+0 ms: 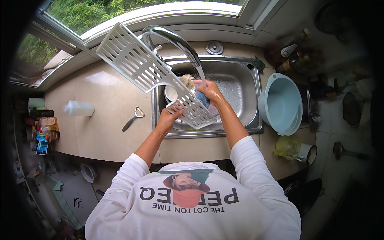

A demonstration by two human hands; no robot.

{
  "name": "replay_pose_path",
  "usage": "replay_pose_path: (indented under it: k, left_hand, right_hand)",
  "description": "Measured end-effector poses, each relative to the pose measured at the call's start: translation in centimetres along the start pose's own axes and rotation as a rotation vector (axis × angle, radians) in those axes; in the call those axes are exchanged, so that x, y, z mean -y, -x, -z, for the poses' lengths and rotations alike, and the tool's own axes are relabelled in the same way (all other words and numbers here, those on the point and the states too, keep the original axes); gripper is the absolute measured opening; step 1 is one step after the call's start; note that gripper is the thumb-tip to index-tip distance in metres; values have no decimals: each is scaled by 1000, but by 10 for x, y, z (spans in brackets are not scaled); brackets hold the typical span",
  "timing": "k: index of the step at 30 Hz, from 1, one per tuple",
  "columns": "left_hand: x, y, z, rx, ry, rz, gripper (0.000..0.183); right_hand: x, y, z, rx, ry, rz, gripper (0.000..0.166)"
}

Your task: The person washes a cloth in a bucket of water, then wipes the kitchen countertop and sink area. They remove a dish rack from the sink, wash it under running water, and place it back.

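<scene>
My left hand [168, 121] grips the lower edge of a white slotted plastic rack [144, 70], which slants across the sink in front of the faucet. Water runs from the curved chrome faucet [177, 42] onto my right hand [212, 91]. That hand is closed on a blue cloth [202, 97] behind the rack's right part. Under them lies the stainless steel sink [240, 87], its right side wet with drops. A white bowl [171, 93] and a yellowish striped item [188, 81] sit in the sink, partly hidden by the rack.
A vegetable peeler [133, 118] and a translucent plastic bottle [79, 108] rest on the counter at left. Right of the sink stand a light blue basin [282, 103], a yellow-green bag [288, 147] and a mug [308, 153]. A metal drain cover [214, 47] lies behind the sink.
</scene>
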State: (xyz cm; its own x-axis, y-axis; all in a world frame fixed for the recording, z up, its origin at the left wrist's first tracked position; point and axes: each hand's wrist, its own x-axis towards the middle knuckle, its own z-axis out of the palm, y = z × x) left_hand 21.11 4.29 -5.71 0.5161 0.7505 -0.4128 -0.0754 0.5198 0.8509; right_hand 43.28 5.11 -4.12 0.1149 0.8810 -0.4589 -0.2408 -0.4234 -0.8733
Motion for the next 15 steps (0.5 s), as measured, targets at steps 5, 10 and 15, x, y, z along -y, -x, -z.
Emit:
replay_pose_path:
  k: [5,10,15]
  left_hand:
    - [0,0,1,20,-27,-8,16]
    - [-2,1,3,21,-56,-19,15]
    - [-6,4,1,13,-70,-30,13]
  right_hand:
    - [3,-10,3,122,163,-113,24]
    - [-8,-23,4,111,200,-40,12]
    - [-20,-29,1,28,276,18,11]
